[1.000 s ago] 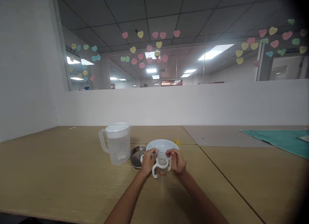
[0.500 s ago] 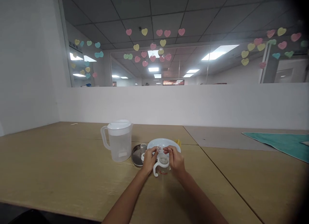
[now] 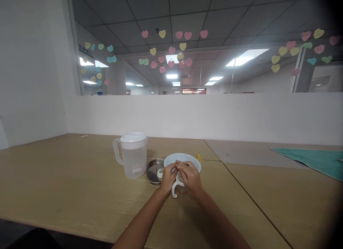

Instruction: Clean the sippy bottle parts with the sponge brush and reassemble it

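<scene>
Just above a baby bottle, my left hand (image 3: 168,175) and my right hand (image 3: 190,175) meet with their fingertips together. My left fingers are pinched around a small clear round piece, probably a bottle teat, now mostly covered by the fingers. Curled over the same spot, my right fingers are closed too, and what they grip is hidden. Below them stands the clear baby bottle (image 3: 182,192), its neck partly behind my right hand. A white curved handle (image 3: 174,190) sticks out at its left side.
A lidded plastic pitcher (image 3: 134,158) of water stands left. Beside it, a round metal tray (image 3: 151,175) holds a clear domed cap (image 3: 159,164) and a white collar (image 3: 160,174). Behind my hands are a white bowl (image 3: 182,156) and something yellow (image 3: 198,158). A green cloth (image 3: 313,159) lies far right.
My right hand has moved left and closed in over my left fingertips, covering the small clear piece that showed between them. The view has shifted slightly.
</scene>
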`<state>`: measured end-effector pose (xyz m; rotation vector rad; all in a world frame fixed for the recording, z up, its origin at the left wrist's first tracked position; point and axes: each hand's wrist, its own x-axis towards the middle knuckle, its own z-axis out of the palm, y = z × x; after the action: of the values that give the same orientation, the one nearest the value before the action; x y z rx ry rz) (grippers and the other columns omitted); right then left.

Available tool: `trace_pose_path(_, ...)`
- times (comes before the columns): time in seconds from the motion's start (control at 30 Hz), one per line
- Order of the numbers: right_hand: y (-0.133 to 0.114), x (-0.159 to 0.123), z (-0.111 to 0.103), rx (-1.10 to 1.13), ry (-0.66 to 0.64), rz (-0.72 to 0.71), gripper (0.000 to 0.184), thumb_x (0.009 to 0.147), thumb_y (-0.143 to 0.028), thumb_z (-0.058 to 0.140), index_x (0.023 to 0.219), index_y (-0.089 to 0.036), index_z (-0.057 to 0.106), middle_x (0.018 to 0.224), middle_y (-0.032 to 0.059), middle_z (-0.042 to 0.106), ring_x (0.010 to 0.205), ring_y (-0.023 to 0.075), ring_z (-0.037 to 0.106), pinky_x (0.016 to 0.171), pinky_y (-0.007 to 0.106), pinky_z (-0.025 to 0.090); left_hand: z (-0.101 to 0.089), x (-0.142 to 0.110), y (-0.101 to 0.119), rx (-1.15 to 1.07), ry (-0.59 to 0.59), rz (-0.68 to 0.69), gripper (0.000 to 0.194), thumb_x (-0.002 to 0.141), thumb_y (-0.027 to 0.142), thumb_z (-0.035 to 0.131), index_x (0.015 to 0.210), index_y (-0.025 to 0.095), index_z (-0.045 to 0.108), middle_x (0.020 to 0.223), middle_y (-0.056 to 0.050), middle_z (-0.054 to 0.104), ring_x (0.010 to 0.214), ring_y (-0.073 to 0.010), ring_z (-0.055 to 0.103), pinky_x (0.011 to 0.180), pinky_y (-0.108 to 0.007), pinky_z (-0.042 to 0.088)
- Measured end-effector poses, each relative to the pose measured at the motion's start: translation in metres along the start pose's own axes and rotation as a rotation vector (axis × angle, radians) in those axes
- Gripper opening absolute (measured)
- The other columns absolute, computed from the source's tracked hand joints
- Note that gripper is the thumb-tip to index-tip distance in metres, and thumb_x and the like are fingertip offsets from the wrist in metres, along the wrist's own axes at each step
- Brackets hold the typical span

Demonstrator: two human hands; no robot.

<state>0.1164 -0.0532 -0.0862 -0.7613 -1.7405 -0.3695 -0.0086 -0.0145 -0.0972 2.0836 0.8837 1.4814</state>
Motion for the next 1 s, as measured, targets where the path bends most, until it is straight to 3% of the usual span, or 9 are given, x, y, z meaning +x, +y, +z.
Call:
trace_pose_path(0.23,-0.0007,0.0016,0.0001,-0.086,0.039,0.042,0.024,0.088,-0.026,0.044,0.093,-0.026,0.068,0.122,0.0045,0.059,0.104,0.0225,0.051,0.087,0.044,0.044,-0.0018,0.0017,-0.0002,-0.048,0.001,0.024,0.031,0.085,0.037,0.048,0.099,0.017,0.067,0.102,-0.008,0.068,0.094,-0.0199,0.061,0.085,-0.03,0.045)
trace_pose_path(0.43,0.0017,0.0005,-0.0034,0.095,-0.066,0.139,0.026,0.089,-0.031,0.046,0.104,-0.027,0.066,0.125,0.0058,0.056,0.11,0.0216,0.051,0.091,0.043,0.043,-0.0045,0.0012,-0.0006,-0.075,-0.005,0.032,0.035,0.086,0.041,0.047,0.104,0.017,0.066,0.107,-0.009,0.067,0.099,-0.0206,0.06,0.089,-0.032,0.044)
trace_pose_path(0.6,0.0034,0.0025,-0.001,0.248,-0.009,0.224,0.025,0.089,-0.031,0.046,0.102,-0.025,0.067,0.109,0.0065,0.065,0.103,0.0196,0.057,0.09,0.039,0.046,-0.0048,0.0019,-0.0018,-0.018,0.018,0.007,0.035,0.086,0.04,0.047,0.104,0.017,0.066,0.106,-0.009,0.067,0.095,-0.0201,0.061,0.087,-0.032,0.045)
trace_pose_path(0.83,0.0078,0.0033,0.0029,0.283,0.087,0.357,0.017,0.08,-0.029,0.057,0.091,-0.02,0.066,0.092,0.007,0.069,0.082,0.0182,0.063,0.074,0.033,0.052,-0.0041,0.002,-0.0009,0.02,-0.006,0.065,0.033,0.087,0.037,0.046,0.107,0.02,0.066,0.106,-0.008,0.067,0.095,-0.0195,0.06,0.086,-0.032,0.045)
trace_pose_path(1.0,0.0068,0.0049,0.0001,0.37,0.1,0.356,0.009,0.077,-0.026,0.058,0.077,-0.019,0.063,0.091,0.008,0.069,0.088,0.0199,0.064,0.075,0.034,0.053,-0.0047,0.0015,0.0007,0.04,0.01,0.086,0.032,0.086,0.037,0.047,0.104,0.02,0.066,0.106,-0.007,0.067,0.097,-0.0198,0.06,0.087,-0.032,0.045)
